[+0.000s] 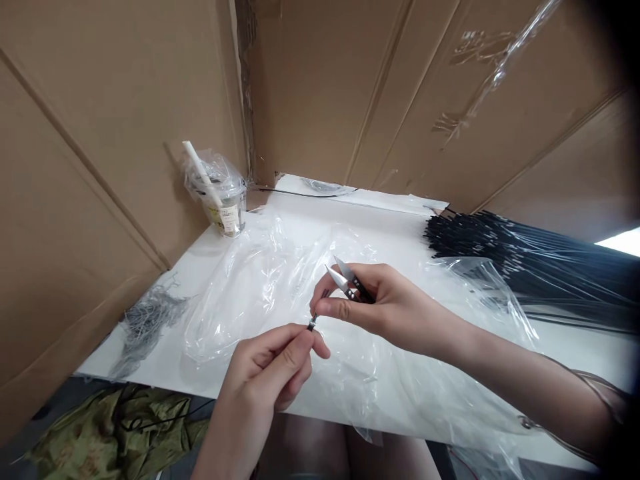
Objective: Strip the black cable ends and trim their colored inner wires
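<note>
The wire end (311, 326) is just above the plastic (240, 287), in from the middle of the worktop's (395, 233) near edge. Your left hand (277, 370) pinches it; your right hand (373, 297) is closed round the snips (359, 288), blades parted, its thumb and forefinger close at the tip, though you cannot tell how firmly they grip. You seem to be at fine fingertip work on that tip; the next move calls for a steady left pinch and blades clear of your fingers. Scraps (153, 317) lie by the left edge, cables (500, 250) toward the far right corner. At the far left corner, the cup's (237, 205) label (229, 217) is too small to read.
</note>
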A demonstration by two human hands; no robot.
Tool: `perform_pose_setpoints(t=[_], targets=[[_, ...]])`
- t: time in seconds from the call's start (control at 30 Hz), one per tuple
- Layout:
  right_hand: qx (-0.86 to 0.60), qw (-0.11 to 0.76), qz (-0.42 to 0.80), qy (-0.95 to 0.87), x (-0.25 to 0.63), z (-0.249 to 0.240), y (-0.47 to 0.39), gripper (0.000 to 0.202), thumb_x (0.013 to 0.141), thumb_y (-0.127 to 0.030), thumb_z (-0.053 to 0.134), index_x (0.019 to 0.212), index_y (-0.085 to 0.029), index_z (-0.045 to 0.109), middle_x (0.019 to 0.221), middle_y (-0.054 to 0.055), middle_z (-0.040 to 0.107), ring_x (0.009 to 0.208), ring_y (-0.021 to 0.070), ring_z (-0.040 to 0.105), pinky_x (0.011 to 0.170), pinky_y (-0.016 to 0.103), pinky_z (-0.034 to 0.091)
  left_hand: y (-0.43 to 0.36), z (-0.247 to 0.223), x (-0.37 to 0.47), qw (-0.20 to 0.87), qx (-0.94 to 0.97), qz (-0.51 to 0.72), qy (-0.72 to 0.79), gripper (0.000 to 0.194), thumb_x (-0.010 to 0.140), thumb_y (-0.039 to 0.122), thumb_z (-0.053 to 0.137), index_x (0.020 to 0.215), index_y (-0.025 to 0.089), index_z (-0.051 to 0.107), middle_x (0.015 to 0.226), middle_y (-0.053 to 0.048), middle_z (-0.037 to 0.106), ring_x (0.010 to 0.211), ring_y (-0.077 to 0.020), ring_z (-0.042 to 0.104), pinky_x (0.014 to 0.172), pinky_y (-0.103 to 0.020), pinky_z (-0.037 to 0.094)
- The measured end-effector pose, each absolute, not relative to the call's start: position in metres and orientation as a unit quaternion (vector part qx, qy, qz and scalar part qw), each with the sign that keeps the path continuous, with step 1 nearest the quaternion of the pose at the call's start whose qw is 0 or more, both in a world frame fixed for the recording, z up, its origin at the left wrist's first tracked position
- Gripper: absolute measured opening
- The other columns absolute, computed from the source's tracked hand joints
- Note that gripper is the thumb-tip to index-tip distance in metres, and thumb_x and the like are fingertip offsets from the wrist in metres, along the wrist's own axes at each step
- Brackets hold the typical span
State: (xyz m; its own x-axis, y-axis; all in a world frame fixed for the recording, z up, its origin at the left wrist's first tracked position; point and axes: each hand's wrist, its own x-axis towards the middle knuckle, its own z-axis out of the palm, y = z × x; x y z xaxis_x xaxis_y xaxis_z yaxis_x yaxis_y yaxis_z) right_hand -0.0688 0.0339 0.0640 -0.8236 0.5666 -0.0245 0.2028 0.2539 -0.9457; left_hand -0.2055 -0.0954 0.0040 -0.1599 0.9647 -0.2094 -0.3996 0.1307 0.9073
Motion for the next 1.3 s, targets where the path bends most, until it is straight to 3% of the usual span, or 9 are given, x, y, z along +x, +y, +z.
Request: perform_pose_setpoints(t=[0.17, 0.37, 0.5, 0.67, 0.77, 0.87, 1.0, 1.17, 1.3], targets=[[-0.248, 0.217, 0.571, -0.752, -0.06, 0.054, 0.031, 0.015, 0.086, -0.034, 0.074, 0.08, -0.02, 0.075, 0.071, -0.001, 0.066, 0.063, 0.0112, 0.05, 0.056, 0.024, 0.04, -0.096, 0.004, -0.205, 0.659, 0.217, 0.591, 0.412, 0.038, 0.08, 0.049, 0.078, 0.068, 0.015, 0.07, 0.045, 0.008, 0.029, 0.043, -0.0038, 0.014, 0.04, -0.018, 0.01], [-0.213, 0.225, 0.594, -0.742, -0.052, 0.056, 0.027, 0.011, 0.087, -0.028, 0.075, 0.081, -0.02, 0.074, 0.078, 0.0, 0.07, 0.073, 0.0129, 0.059, 0.067, 0.026, 0.045, -0.099, 0.005, -0.204, 0.692, 0.204, 0.586, 0.369, 0.034, 0.086, 0.042, 0.075, 0.068, 0.014, 0.07, 0.046, 0.009, 0.026, 0.042, -0.0028, 0.012, 0.04, -0.016, 0.012], [-0.221, 0.201, 0.601, -0.742, -0.048, 0.057, 0.027, 0.015, 0.088, -0.033, 0.075, 0.082, -0.019, 0.073, 0.076, -0.001, 0.067, 0.064, 0.0107, 0.051, 0.058, 0.026, 0.038, -0.1, 0.004, -0.203, 0.684, 0.226, 0.577, 0.385, 0.035, 0.09, 0.044, 0.07, 0.073, 0.014, 0.072, 0.05, 0.008, 0.026, 0.045, -0.0041, 0.014, 0.042, -0.018, 0.012], [-0.217, 0.178, 0.62, -0.733, -0.045, 0.06, 0.025, 0.014, 0.092, -0.029, 0.07, 0.083, -0.019, 0.071, 0.076, -0.004, 0.064, 0.049, 0.0049, 0.03, 0.047, 0.025, 0.027, -0.103, 0.005, -0.204, 0.63, 0.29, 0.575, 0.434, 0.036, 0.089, 0.051, 0.069, 0.079, 0.017, 0.075, 0.053, 0.007, 0.023, 0.048, -0.0065, 0.017, 0.044, -0.021, 0.014], [-0.247, 0.163, 0.617, -0.729, -0.045, 0.062, 0.021, 0.013, 0.093, -0.034, 0.067, 0.092, -0.02, 0.07, 0.079, -0.003, 0.065, 0.047, 0.0049, 0.027, 0.044, 0.025, 0.023, -0.106, 0.005, -0.204, 0.583, 0.324, 0.567, 0.483, 0.036, 0.091, 0.053, 0.066, 0.083, 0.019, 0.075, 0.054, 0.007, 0.022, 0.049, -0.0078, 0.019, 0.045, -0.023, 0.016], [-0.301, 0.178, 0.589, -0.728, -0.044, 0.065, 0.014, 0.016, 0.093, -0.035, 0.067, 0.101, -0.022, 0.065, 0.077, -0.004, 0.061, 0.05, 0.0063, 0.031, 0.045, 0.024, 0.025, -0.108, 0.006, -0.203, 0.549, 0.336, 0.566, 0.515, 0.037, 0.088, 0.055, 0.069, 0.083, 0.019, 0.076, 0.055, 0.006, 0.024, 0.05, -0.0086, 0.022, 0.045, -0.024, 0.018], [-0.345, 0.203, 0.536, -0.743, -0.035, 0.071, -0.005, 0.013, 0.099, -0.033, 0.056, 0.094, -0.022, 0.059, 0.071, -0.005, 0.049, 0.055, 0.0084, 0.036, 0.048, 0.02, 0.034, -0.108, 0.008, -0.197, 0.55, 0.33, 0.577, 0.505, 0.038, 0.084, 0.056, 0.072, 0.087, 0.019, 0.08, 0.053, 0.004, 0.035, 0.052, -0.0092, 0.029, 0.047, -0.023, 0.022], [-0.334, 0.192, 0.468, -0.795, -0.006, 0.076, -0.035, 0.018, 0.101, -0.038, 0.051, 0.096, -0.027, 0.064, 0.079, 0.001, 0.064, 0.066, 0.015, 0.058, 0.059, 0.022, 0.051, -0.104, 0.012, -0.19, 0.635, 0.299, 0.56, 0.439, 0.033, 0.087, 0.051, 0.072, 0.088, 0.019, 0.078, 0.051, 0.006, 0.035, 0.045, -0.0061, 0.026, 0.043, -0.02, 0.02], [-0.295, 0.238, 0.402, -0.834, 0.025, 0.073, -0.051, 0.028, 0.103, -0.036, 0.043, 0.111, -0.033, 0.069, 0.096, 0.004, 0.071, 0.078, 0.0185, 0.069, 0.07, 0.023, 0.059, -0.101, 0.013, -0.179, 0.708, 0.295, 0.515, 0.383, 0.034, 0.095, 0.047, 0.06, 0.091, 0.017, 0.076, 0.062, 0.004, 0.045, 0.047, -0.0062, 0.037, 0.047, -0.02, 0.032]])
